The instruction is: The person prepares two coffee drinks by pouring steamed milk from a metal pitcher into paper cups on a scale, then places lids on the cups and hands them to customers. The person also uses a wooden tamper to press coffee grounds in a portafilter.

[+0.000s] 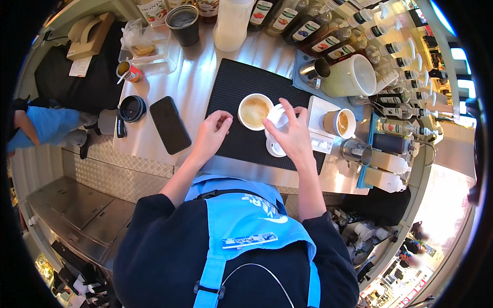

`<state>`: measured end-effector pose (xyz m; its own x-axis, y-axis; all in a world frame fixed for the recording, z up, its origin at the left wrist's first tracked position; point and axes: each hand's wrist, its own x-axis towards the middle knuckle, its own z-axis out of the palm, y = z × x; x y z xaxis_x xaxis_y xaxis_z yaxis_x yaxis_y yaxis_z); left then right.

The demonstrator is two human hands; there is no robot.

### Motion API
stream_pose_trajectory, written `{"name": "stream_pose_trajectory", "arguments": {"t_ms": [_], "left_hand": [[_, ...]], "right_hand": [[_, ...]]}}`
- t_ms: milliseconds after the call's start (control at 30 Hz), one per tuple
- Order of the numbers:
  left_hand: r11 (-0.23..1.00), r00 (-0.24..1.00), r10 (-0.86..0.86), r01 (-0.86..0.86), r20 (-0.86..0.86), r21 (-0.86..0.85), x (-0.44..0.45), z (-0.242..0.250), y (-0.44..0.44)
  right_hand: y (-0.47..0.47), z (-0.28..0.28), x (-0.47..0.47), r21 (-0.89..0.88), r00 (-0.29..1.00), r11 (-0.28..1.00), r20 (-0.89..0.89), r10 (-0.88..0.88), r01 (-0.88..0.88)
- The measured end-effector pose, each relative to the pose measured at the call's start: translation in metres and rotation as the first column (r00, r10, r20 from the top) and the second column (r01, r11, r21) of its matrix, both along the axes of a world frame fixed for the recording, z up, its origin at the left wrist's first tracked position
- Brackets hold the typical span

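On a black rubber bar mat (pixel 235 81) stands a paper cup (pixel 242 107) of milky coffee, open at the top. My right hand (pixel 294 133) pinches a white plastic lid (pixel 278 115) just right of that cup's rim. Below it, another white lid (pixel 275 150) lies on the mat, partly covered by my fingers. To the cup's left is my left hand (pixel 215 129), empty, its fingers loosely curled and apart from the cup. A second paper cup (pixel 348 133) with coffee sits at a white kitchen scale (pixel 318 109) to the right.
Left on the steel counter (pixel 158 86) lie a black smartphone (pixel 170 125) and a black lid (pixel 132 108). Syrup bottles (pixel 308 29) line the back and right. Steel pitchers (pixel 356 152) and a white tub (pixel 342 79) stand right. A co-worker's blue apron (pixel 54 123) shows far left.
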<state>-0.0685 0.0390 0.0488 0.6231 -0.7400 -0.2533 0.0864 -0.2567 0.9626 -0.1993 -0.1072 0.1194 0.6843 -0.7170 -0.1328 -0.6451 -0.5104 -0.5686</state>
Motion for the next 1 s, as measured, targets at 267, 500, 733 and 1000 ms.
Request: {"name": "stream_pose_trajectory", "arguments": {"t_ms": [267, 500, 733, 1000], "left_hand": [[0.988, 0.988, -0.147, 0.144, -0.038, -0.059, 0.007, -0.013, -0.019], [0.970, 0.943, -0.181, 0.125, -0.279, -0.207, 0.020, -0.021, -0.025], [0.978, 0.946, -0.164, 0.119, -0.279, -0.174, 0.025, -0.022, -0.029], [0.986, 0.976, -0.135, 0.115, -0.173, -0.121, 0.018, -0.014, -0.028]], "right_hand": [[0.019, -0.012, 0.050, 0.003, 0.965, 0.993, -0.236, -0.111, 0.115], [0.004, -0.019, 0.034, 0.187, 0.982, 0.970, -0.135, -0.130, 0.154], [0.001, -0.023, 0.025, 0.370, 0.980, 0.910, -0.010, -0.199, 0.189], [0.016, -0.045, 0.023, 0.104, 0.969, 0.965, 0.028, -0.244, 0.240]]}}
